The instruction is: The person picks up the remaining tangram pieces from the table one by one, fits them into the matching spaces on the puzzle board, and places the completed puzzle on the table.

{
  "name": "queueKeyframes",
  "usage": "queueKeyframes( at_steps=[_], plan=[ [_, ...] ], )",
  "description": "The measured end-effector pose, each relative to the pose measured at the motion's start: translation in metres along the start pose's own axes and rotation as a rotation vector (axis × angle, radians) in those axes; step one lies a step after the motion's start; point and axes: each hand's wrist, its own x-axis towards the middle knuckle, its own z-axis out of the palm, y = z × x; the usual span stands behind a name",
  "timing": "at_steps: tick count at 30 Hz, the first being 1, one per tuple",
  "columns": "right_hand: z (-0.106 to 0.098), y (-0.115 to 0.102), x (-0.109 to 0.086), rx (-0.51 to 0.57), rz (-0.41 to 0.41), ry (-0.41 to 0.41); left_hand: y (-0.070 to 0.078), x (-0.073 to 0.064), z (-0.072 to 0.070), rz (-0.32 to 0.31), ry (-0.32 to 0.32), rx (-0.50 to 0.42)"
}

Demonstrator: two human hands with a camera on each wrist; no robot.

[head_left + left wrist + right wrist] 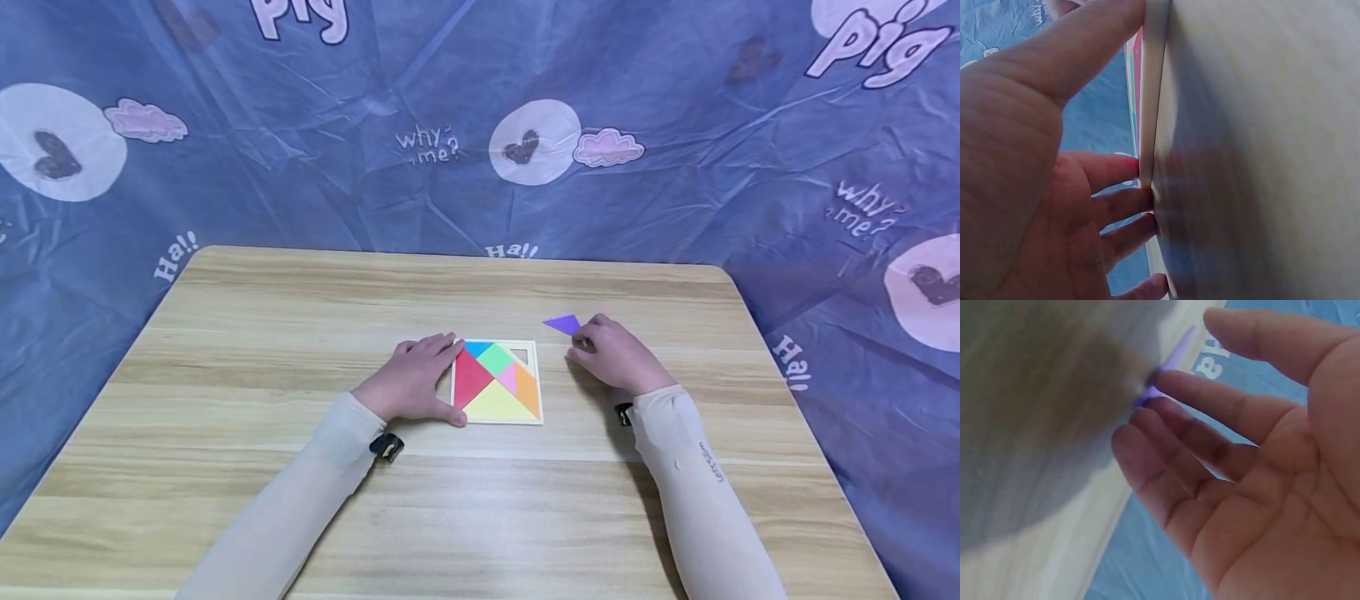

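In the head view, a tangram puzzle board (pixel 497 422) lies flat on the table with coloured pieces in it: red, yellow, blue, green, pink and orange. A small triangular gap shows in its far right corner. My left hand (pixel 412 379) rests along the board's left side, fingers spread and thumb at the near corner; in the left wrist view the fingertips (pixel 1127 167) touch its edge. Beyond the board to the right lies a purple triangle (pixel 562 323). My right hand (pixel 618 354) touches it with the fingers, while the thumb (pixel 1254 331) stands apart in the right wrist view.
The wood-grain table (pixel 480 517) reaches to a blue printed cloth (pixel 450 200) hanging behind and at both sides. A dark strap piece (pixel 387 447) shows at the left wrist, and another (pixel 623 414) at the right.
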Motion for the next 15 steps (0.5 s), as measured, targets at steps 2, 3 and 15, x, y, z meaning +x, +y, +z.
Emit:
queueKeyframes(
  at_steps=[2, 3, 15],
  plan=[
    [-0.0019, -0.0016, -0.0008, -0.014, -0.003, -0.006, -0.0003, 0.0002, 0.0002, 0.0, 0.002, 0.002],
    [-0.0028, -0.0025, -0.0011, -0.021, -0.003, -0.007, -0.0002, 0.0002, 0.0001, 0.0, 0.002, 0.003],
    [0.0022, 0.0011, -0.0022, -0.071, -0.035, 0.047, -0.0002, 0.0011, 0.0017, -0.002, -0.002, 0.007]
  ],
)
